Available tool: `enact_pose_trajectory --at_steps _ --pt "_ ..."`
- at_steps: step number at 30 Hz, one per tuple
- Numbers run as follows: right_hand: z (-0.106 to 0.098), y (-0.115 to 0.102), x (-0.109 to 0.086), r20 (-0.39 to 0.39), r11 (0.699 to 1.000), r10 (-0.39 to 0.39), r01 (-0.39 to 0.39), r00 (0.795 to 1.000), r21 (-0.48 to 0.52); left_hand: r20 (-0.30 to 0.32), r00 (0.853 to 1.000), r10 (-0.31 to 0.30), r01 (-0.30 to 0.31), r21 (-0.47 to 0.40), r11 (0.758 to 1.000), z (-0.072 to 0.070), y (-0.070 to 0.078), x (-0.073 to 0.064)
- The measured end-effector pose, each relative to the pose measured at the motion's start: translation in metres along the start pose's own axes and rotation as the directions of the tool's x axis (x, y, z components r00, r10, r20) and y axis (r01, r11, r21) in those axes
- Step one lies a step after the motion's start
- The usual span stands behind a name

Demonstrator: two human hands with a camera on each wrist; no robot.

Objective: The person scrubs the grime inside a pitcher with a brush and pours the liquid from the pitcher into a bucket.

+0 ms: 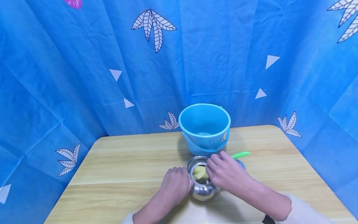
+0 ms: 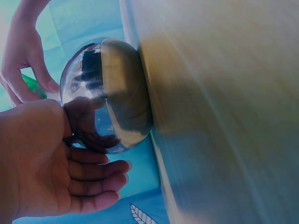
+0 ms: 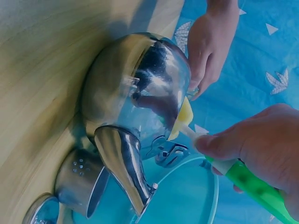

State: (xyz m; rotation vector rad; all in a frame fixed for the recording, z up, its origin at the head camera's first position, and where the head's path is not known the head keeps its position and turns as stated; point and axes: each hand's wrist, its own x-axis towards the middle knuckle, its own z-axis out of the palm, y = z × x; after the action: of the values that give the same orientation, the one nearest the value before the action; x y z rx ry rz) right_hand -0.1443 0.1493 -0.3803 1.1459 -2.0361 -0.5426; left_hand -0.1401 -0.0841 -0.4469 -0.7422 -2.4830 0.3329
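A shiny steel kettle (image 1: 204, 193) with a round belly sits on the table, its mouth uncovered. The spout (image 3: 122, 165) shows in the right wrist view. My left hand (image 1: 176, 183) holds the kettle by the left side of its rim; the other fingers hang loosely below, seen in the left wrist view. With my right hand (image 1: 227, 172) I grip a cleaning brush by its green handle (image 3: 254, 189). Its yellow sponge head (image 1: 199, 173) is in the kettle's mouth, and how deep it reaches is hidden. The kettle's hoop handle (image 1: 193, 159) lies toward the back.
Behind the kettle stands a blue bucket (image 1: 191, 144) with its handle hanging in front. A perforated steel strainer (image 3: 77, 186) and a small round steel lid (image 3: 38, 210) lie beside the spout. A patterned blue curtain (image 1: 212, 62) surrounds the wooden table (image 1: 117, 161).
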Motion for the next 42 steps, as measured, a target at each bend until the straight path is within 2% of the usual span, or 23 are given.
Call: enact_pose_trajectory --at_steps 12,20,29,35,42 --pt "-0.006 0.0 -0.004 0.001 1.0 0.006 -0.006 1.0 0.013 -0.011 1.0 -0.003 0.003 -0.008 1.0 0.0 0.0 -0.001" --pt "-0.009 0.002 -0.008 -0.022 0.997 0.035 -0.033 0.999 0.076 -0.024 1.0 -0.005 0.005 0.002 1.0 0.0 -0.001 -0.001" --pt "-0.009 0.004 -0.015 -0.027 0.994 0.047 -0.044 0.999 0.103 0.007 0.999 0.043 -0.043 0.048 0.998 0.0 -0.001 0.0" --pt "-0.008 0.005 -0.02 -0.059 0.993 0.065 -0.058 0.996 0.1 0.001 1.0 0.023 -0.023 0.027 0.999 0.0 0.0 -0.001" --pt "-0.009 0.005 -0.025 -0.126 0.995 0.065 -0.055 0.99 0.079 -0.002 0.999 0.045 -0.045 0.056 0.997 0.001 0.0 0.0"
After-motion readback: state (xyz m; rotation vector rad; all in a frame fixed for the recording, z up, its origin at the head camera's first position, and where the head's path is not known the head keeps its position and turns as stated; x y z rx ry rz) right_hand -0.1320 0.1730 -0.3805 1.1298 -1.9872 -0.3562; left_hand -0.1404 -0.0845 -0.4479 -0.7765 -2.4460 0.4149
